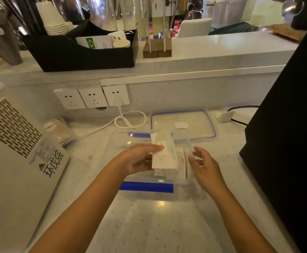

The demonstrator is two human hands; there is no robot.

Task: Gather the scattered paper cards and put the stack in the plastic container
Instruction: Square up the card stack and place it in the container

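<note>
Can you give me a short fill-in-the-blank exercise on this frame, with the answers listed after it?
1. The stack of cards is held in the ____ hand.
2. The cards hang over the open plastic container, whose near clip is ____ in colour.
3. The lid lies on the counter ____ the container.
4. The right hand is open and holds ____.

Answers: left; blue; behind; nothing

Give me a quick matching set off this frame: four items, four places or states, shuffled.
Items:
1. stack of cards
2. container lid
3. right hand
4. white plug

States:
A. in the rightmost wall socket
B. lying flat on the counter behind the plastic container
C. held in the left hand over the container
D. open, holding nothing

Pairs: 1-C, 2-B, 3-D, 4-A
</note>
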